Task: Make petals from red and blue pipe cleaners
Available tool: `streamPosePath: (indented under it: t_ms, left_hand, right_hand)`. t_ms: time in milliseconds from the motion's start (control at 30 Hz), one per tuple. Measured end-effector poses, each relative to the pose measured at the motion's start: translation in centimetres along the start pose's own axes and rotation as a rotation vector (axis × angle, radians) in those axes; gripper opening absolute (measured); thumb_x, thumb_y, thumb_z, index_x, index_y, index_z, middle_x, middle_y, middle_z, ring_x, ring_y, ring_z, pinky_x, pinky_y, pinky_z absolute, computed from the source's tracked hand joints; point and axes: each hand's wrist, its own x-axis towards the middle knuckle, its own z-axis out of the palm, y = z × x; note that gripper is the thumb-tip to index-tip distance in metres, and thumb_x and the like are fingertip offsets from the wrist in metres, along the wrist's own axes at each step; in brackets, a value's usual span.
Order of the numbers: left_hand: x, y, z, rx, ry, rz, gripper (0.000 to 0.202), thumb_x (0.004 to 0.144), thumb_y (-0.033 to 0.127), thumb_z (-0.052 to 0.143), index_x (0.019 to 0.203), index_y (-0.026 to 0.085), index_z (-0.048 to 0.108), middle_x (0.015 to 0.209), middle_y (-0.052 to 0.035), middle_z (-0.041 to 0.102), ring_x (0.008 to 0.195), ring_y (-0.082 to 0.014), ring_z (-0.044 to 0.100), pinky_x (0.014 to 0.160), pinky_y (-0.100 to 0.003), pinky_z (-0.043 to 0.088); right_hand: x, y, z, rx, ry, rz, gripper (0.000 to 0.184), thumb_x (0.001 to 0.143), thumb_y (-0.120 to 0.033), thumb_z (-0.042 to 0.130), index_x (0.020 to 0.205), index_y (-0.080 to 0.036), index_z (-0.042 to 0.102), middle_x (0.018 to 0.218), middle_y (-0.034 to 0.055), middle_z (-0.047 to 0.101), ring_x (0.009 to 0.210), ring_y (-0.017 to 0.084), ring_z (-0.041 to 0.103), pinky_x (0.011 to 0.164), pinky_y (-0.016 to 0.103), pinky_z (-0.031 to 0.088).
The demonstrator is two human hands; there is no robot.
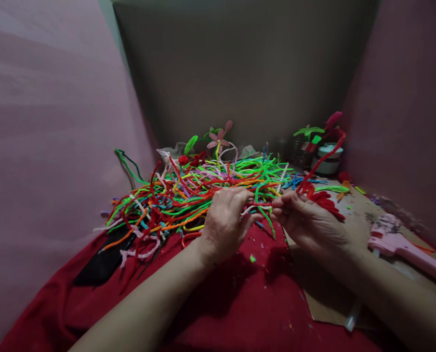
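Pink walls (56, 98) stand left and right of the fingers (240, 195). A dark gray wall (240, 63) is beyond. Dim light.

The red pipe cleaner (324, 157) was partly hidden by the right hand (313, 222), the cardboard (322, 296) by the right forearm (382, 288). The pink glue gun (404, 248) was cut off by the right edge. Scraps (252, 258) on the red cloth (221, 322) were too small to be identified.

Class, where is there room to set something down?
Scraps aside, largely bare: the red cloth between the left forearm and the cardboard. Smaller patch: that cardboard between red petals and pink glue gun. Crowded: the fuzzy stem heap behind the left hand.
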Motion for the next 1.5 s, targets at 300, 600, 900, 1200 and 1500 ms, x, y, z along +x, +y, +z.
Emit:
streamPosePath:
  t_ms: [300, 600, 900, 1200, 1500]
  left_hand:
    - [-0.1, 0.2, 0.3, -0.328, -0.341, -0.303, 0.009, 0.077, 0.021, 0.057, 0.068, 0.019, 0.057, 0.063, -0.0015, 0.051, 0.057, -0.0115, 0.042, 0.058, -0.023, 0.035]
    - [0.2, 0.3, -0.1, -1.177, -0.855, -0.888, 0.016, 0.08, 0.031, 0.055, 0.078, 0.018, 0.046, 0.051, 0.0088, 0.036, 0.033, -0.0037, 0.025, 0.034, -0.018, 0.032]
    - [-0.3, 0.3, 0.8, 0.023, -0.311, -0.063, 0.037, 0.079, 0.04, 0.057, 0.106, 0.014, 0.055, 0.087, -0.0077, 0.064, 0.079, -0.0182, 0.058, 0.075, -0.031, 0.043]
    - [-1.1, 1.4, 1.7, -0.289, -0.356, -0.33, 0.016, 0.085, 0.025, 0.048, 0.076, 0.017, 0.059, 0.061, 0.0003, 0.053, 0.055, -0.0094, 0.047, 0.056, -0.022, 0.035]
    - [0.3, 1.3, 0.5, -1.106, -0.693, -1.008, 0.014, 0.08, 0.029, 0.054, 0.077, 0.016, 0.052, 0.05, 0.0077, 0.04, 0.035, -0.0017, 0.018, 0.036, -0.018, 0.015]
  right_hand:
    - [0.2, 0.0, -0.4, -0.033, -0.018, 0.001, 0.008, 0.072, -0.028, 0.069, 0.071, -0.021, 0.064, 0.069, -0.0009, 0.061, 0.067, 0.011, 0.058, 0.068, 0.025, 0.049]
    - [0.2, -0.5, 0.0, 0.014, -0.024, -0.015, 0.014, 0.064, -0.023, 0.076, 0.068, -0.017, 0.064, 0.061, -0.0018, 0.06, 0.055, 0.008, 0.055, 0.053, 0.018, 0.046]
    - [0.5, 0.0, -0.1, 0.025, 0.004, -0.02, 0.01, 0.067, -0.022, 0.073, 0.068, -0.016, 0.066, 0.063, 0.0003, 0.065, 0.058, 0.009, 0.06, 0.057, 0.019, 0.049]
    - [0.1, 0.5, 0.1, -0.002, -0.062, 0.056, 0.01, 0.067, -0.021, 0.073, 0.068, -0.014, 0.067, 0.06, 0.0012, 0.065, 0.054, 0.01, 0.06, 0.052, 0.02, 0.049]
    - [0.3, -0.1, -0.2, 0.04, -0.029, 0.042, 0.01, 0.066, -0.019, 0.073, 0.069, -0.016, 0.065, 0.06, -0.0002, 0.063, 0.053, 0.008, 0.058, 0.051, 0.017, 0.047]
